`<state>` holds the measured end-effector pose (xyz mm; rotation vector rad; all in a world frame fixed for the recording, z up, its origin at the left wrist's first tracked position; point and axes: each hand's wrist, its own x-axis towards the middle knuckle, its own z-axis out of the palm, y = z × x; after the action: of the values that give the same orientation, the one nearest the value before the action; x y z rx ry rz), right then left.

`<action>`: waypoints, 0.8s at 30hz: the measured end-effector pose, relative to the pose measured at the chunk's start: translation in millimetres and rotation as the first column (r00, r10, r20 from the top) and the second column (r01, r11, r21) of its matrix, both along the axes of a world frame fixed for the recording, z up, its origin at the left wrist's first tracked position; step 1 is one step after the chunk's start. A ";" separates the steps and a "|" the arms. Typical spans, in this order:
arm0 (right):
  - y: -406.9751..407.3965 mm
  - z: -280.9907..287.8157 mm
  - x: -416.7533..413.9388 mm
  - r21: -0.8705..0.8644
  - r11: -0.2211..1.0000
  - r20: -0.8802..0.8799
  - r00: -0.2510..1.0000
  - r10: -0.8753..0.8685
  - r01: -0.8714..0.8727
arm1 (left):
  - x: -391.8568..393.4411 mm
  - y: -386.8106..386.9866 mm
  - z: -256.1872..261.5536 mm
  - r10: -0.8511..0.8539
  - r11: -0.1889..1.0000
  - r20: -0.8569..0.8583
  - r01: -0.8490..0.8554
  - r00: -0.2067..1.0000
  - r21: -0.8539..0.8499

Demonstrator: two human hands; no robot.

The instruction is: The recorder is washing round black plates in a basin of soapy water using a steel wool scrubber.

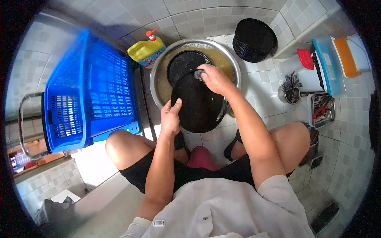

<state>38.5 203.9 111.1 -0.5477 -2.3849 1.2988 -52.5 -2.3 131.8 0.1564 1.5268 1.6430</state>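
Note:
My left hand [171,117] grips the left rim of a round black plate [199,104], thumb on its upper face. The plate is tilted over the near edge of a metal basin [236,59]. At the plate's far right edge, my right hand [215,78] holds a grey scouring pad [198,74] against it; the fingers are slightly blurred. A second black plate [188,63] lies in the basin's cloudy brown water, partly hidden by the held one. Small light specks show on the held plate's right side.
A yellow pump bottle [146,50] stands left of the basin, beside a blue plastic basket [110,80]. Stacked black plates [254,40] sit at the back right. Rightward are a metal cup of forks [290,90], a utensil tray [323,110] and plastic containers [327,65].

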 end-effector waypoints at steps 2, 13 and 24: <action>-3.1 -29.0 9.1 -0.038 0.958 0.212 0.939 -0.271 0.285 | 1.6 -0.7 0.9 0.072 0.997 0.005 -0.072 0.997 0.019; -70.1 -65.9 22.1 -0.759 0.372 0.582 0.813 0.017 0.535 | 8.4 3.2 -20.8 0.451 0.892 -0.069 -0.452 0.890 0.003; -33.8 -136.8 29.4 0.258 0.847 0.526 0.668 -0.527 0.465 | 5.3 -0.5 13.2 0.446 0.856 -0.269 -0.495 0.854 -0.152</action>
<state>67.9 170.1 -25.6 -1.6409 -2.4354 0.8168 -47.2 -2.8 145.0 -0.1780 2.0289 1.8645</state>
